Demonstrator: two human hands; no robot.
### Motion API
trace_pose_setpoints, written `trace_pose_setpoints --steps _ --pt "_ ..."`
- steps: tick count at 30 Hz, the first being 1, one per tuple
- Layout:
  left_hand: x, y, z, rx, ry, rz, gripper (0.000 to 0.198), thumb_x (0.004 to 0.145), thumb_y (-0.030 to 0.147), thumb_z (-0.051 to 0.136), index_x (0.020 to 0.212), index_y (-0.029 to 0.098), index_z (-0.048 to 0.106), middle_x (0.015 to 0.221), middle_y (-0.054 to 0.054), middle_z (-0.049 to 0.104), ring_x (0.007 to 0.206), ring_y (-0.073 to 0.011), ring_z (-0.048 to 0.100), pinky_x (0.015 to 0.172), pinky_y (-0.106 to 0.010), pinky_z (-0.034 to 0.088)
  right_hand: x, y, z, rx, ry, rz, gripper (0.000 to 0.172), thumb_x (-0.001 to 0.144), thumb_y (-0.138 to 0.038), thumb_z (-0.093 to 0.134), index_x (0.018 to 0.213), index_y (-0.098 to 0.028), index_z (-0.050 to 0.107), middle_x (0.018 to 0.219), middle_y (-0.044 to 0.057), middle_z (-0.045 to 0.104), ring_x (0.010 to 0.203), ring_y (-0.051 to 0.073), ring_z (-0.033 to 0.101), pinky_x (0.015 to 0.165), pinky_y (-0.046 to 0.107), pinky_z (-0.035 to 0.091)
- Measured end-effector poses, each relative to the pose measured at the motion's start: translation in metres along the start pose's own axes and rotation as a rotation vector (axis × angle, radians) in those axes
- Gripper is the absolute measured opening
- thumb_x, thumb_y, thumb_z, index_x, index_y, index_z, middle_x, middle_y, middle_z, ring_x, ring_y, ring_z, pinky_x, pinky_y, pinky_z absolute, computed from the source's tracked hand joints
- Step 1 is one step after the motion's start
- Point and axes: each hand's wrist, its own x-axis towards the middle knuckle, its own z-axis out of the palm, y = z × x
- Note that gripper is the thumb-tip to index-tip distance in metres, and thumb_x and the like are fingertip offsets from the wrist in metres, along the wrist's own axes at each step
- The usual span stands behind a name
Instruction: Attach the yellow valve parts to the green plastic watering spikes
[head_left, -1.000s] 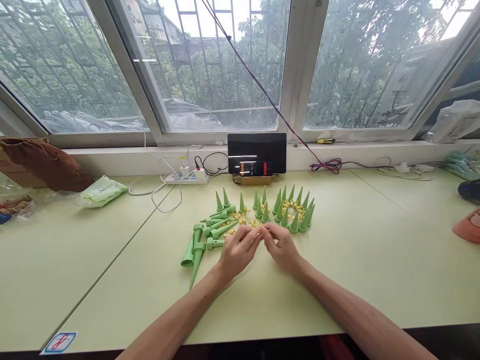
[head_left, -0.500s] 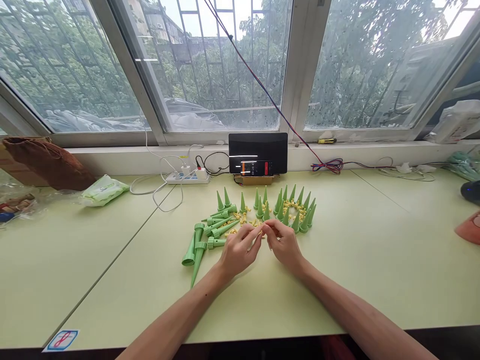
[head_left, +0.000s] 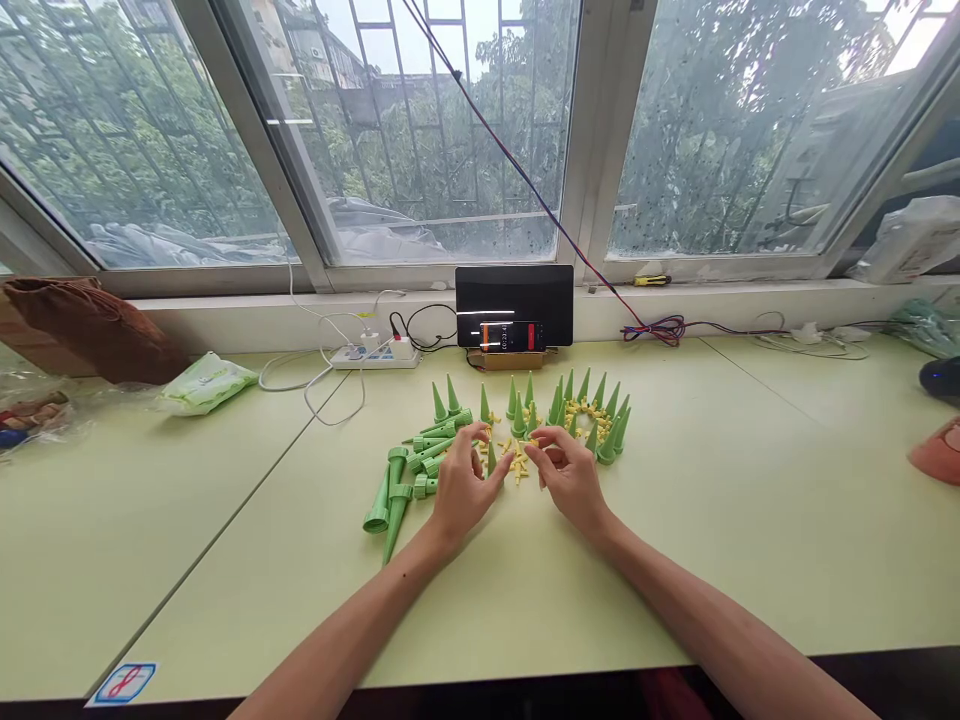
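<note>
My left hand (head_left: 459,487) rests on the pale green table (head_left: 705,520), thumb and fingers closed loosely around a small upright green cone (head_left: 491,459). My right hand (head_left: 571,478) lies beside it with its fingers curled and pinched over scattered small yellow pieces (head_left: 517,464); what the pinch holds is hidden. Behind the hands, several green cones (head_left: 581,415) stand upright in a ring around more yellow pieces. To the left lie several long green spikes (head_left: 420,460) on their sides.
A phone (head_left: 512,337) leans on a black stand (head_left: 514,295) at the window sill. A white power strip (head_left: 373,353) with cables, a wipes packet (head_left: 206,382) and a brown bag (head_left: 90,325) sit to the left. A dark mouse (head_left: 941,375) lies far right.
My hands were pinched together over one small part. They have separated and moved slightly forward; the left now has an upright green cone at the table, the right reaches over the yellow pieces.
</note>
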Motion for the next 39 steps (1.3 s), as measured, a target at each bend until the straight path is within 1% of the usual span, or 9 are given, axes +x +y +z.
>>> trace_pose_setpoints --steps 5,8,11,18,24,28,31,34,39 --pt "-0.0013 0.0009 0.0014 -0.021 -0.136 -0.07 0.023 0.09 0.037 0.06 0.105 0.02 0.057 0.081 0.002 0.061 0.046 -0.0068 0.04 0.051 -0.023 0.038 0.0001 -0.0007 0.0001 -0.016 -0.051 0.003 0.025 0.091 -0.044 0.062 0.092 -0.019 0.064 0.076 0.0 0.056 0.048 0.009 0.045 0.043 0.024 0.038" --pt "-0.001 0.0022 0.001 -0.05 -0.2 -0.113 0.02 0.091 0.037 0.058 0.101 0.019 0.059 0.077 0.003 0.061 0.047 -0.0078 0.04 0.052 -0.023 0.036 0.0001 0.0005 -0.0003 -0.035 -0.055 0.005 0.026 0.091 -0.044 0.061 0.093 -0.019 0.065 0.077 0.001 0.058 0.049 0.01 0.046 0.044 0.025 0.039" --pt "-0.0003 0.0014 0.0007 -0.062 -0.243 -0.141 0.022 0.093 0.04 0.055 0.099 0.019 0.06 0.072 0.003 0.06 0.05 -0.0097 0.042 0.054 -0.024 0.036 0.0004 0.0014 -0.0006 -0.067 -0.061 0.018 0.027 0.09 -0.045 0.062 0.094 -0.018 0.066 0.079 0.002 0.06 0.049 0.01 0.046 0.044 0.025 0.039" --pt "0.0007 -0.0023 0.0009 -0.038 -0.291 -0.169 0.032 0.091 0.049 0.057 0.096 0.018 0.063 0.065 0.003 0.055 0.057 -0.0132 0.045 0.058 -0.026 0.037 0.0011 -0.001 -0.0006 -0.122 -0.073 0.017 0.028 0.092 -0.044 0.057 0.093 -0.017 0.067 0.082 0.005 0.064 0.05 0.011 0.047 0.045 0.025 0.039" --pt "0.0007 -0.0003 -0.0008 -0.054 -0.338 -0.184 0.035 0.09 0.053 0.056 0.091 0.019 0.063 0.071 0.002 0.058 0.06 -0.0133 0.044 0.06 -0.026 0.037 0.001 0.0002 -0.0007 -0.142 -0.067 0.005 0.026 0.094 -0.04 0.055 0.093 -0.017 0.067 0.084 0.006 0.066 0.052 0.012 0.047 0.047 0.025 0.038" --pt "0.0018 0.001 -0.0013 -0.049 -0.346 -0.199 0.036 0.089 0.054 0.057 0.087 0.018 0.062 0.069 0.002 0.056 0.06 -0.0134 0.044 0.059 -0.026 0.036 0.001 0.0029 -0.0005 -0.159 -0.061 0.0 0.025 0.094 -0.038 0.055 0.093 -0.017 0.067 0.084 0.005 0.066 0.053 0.012 0.048 0.047 0.025 0.038" --pt "0.0022 0.0007 -0.0015 -0.044 -0.353 -0.21 0.035 0.086 0.052 0.062 0.092 0.017 0.063 0.069 0.002 0.055 0.059 -0.0134 0.045 0.059 -0.026 0.037 0.0012 0.004 -0.0005 -0.168 -0.056 -0.004 0.025 0.094 -0.038 0.054 0.093 -0.017 0.067 0.084 0.006 0.066 0.052 0.011 0.047 0.046 0.025 0.038" --pt "0.0021 0.0 -0.002 -0.015 -0.362 -0.191 0.035 0.083 0.049 0.066 0.097 0.017 0.064 0.066 0.003 0.053 0.058 -0.0137 0.046 0.058 -0.026 0.036 0.0014 0.004 -0.0006 -0.17 -0.052 -0.01 0.025 0.094 -0.038 0.054 0.093 -0.017 0.067 0.084 0.006 0.067 0.052 0.011 0.047 0.045 0.025 0.037" --pt "0.0031 0.0001 -0.0031 -0.006 -0.38 -0.166 0.023 0.089 0.039 0.059 0.092 0.017 0.064 0.071 0.001 0.056 0.063 -0.0145 0.048 0.062 -0.027 0.038 0.0015 0.0022 -0.0006 -0.167 -0.052 -0.015 0.025 0.095 -0.039 0.054 0.092 -0.017 0.066 0.084 0.006 0.067 0.051 0.011 0.048 0.045 0.025 0.037"
